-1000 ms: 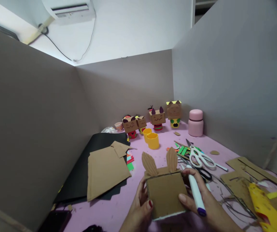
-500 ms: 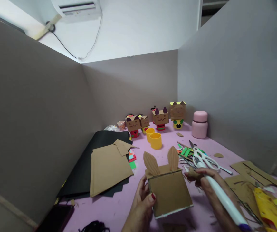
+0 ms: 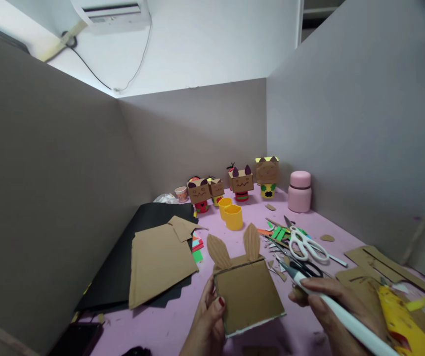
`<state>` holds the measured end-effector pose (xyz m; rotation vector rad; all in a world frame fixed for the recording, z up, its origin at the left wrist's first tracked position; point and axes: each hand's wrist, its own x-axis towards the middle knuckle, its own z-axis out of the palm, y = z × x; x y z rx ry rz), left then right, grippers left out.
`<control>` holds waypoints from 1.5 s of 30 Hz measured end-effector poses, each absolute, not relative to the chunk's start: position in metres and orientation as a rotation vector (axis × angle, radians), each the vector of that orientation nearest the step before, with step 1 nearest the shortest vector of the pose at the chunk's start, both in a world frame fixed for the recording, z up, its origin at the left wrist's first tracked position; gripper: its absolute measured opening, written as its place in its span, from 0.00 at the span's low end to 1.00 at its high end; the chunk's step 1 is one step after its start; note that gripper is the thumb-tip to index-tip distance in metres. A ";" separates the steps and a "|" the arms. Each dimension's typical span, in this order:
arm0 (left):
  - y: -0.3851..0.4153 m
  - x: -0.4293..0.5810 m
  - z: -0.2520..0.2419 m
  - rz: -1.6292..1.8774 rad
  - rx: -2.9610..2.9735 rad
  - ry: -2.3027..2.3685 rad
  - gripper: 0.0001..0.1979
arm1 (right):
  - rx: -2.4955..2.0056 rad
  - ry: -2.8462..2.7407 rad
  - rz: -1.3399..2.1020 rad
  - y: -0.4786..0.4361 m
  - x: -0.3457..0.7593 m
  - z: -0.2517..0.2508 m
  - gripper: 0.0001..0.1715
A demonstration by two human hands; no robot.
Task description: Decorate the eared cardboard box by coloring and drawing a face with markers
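My left hand (image 3: 208,319) grips a brown cardboard box (image 3: 249,296) by its left side, thumb on the near face. Two pointed cardboard ears (image 3: 219,251) stand up from the top edge of the box. To the right of the box, my right hand (image 3: 327,306) is closed around a thick white pen-shaped tool (image 3: 346,319) with a grey-blue tapered end and a dark tip. A small brown cardboard piece (image 3: 300,295) shows under the fingers of that hand. The tip points up and left, apart from the box.
White-handled scissors (image 3: 307,244) and black-handled scissors (image 3: 305,267) lie among paper scraps. Two yellow rings (image 3: 233,217) stand mid-table. Behind are several cardboard-headed figures (image 3: 241,183) and a pink flask (image 3: 299,192). Cardboard sheets (image 3: 162,264) lie on black paper (image 3: 116,277) at left.
The view has shifted slightly, and the box appears further left. My right hand has moved away from the box's top right corner, and the cardboard piece now sits lower under its fingers.
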<state>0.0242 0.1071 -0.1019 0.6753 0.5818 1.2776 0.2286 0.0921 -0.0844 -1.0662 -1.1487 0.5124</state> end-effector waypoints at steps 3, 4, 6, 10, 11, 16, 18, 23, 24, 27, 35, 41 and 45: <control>0.104 0.024 -0.097 1.231 0.609 0.623 0.34 | -1.051 -1.213 0.577 0.098 0.233 -0.089 0.14; 0.104 0.023 -0.096 1.213 0.586 0.637 0.32 | -1.042 -1.233 0.616 0.101 0.234 -0.091 0.14; 0.103 0.023 -0.094 1.191 0.549 0.647 0.28 | -1.045 -1.242 0.712 0.105 0.233 -0.096 0.14; 0.104 0.023 -0.092 1.228 0.490 0.579 0.18 | -1.085 -1.224 0.820 0.110 0.225 -0.102 0.17; 0.105 0.023 -0.092 1.244 0.467 0.554 0.16 | -1.086 -1.233 0.830 0.110 0.223 -0.103 0.18; 0.107 0.021 -0.093 1.291 0.373 0.463 0.12 | -1.083 -1.326 0.881 0.109 0.215 -0.109 0.25; 0.107 0.020 -0.094 1.273 0.409 0.483 0.12 | -1.046 -1.348 0.930 0.109 0.214 -0.112 0.29; 0.106 0.018 -0.097 1.231 0.523 0.586 0.24 | -0.973 -1.356 1.048 0.111 0.211 -0.119 0.33; 0.106 0.019 -0.097 1.223 0.528 0.599 0.28 | -0.951 -1.344 1.062 0.112 0.210 -0.121 0.33; 0.105 0.020 -0.096 1.244 0.579 0.585 0.37 | -0.879 -1.292 1.103 0.115 0.208 -0.124 0.32; 0.112 0.031 -0.098 1.442 0.929 0.605 0.47 | -0.931 -1.248 1.139 0.112 0.216 -0.106 0.31; 0.101 0.036 -0.112 1.614 1.504 1.110 0.45 | -0.944 -1.093 1.116 0.114 0.216 -0.101 0.28; 0.103 0.035 -0.110 1.987 2.154 1.170 0.35 | -0.874 -1.064 1.140 0.123 0.215 -0.112 0.24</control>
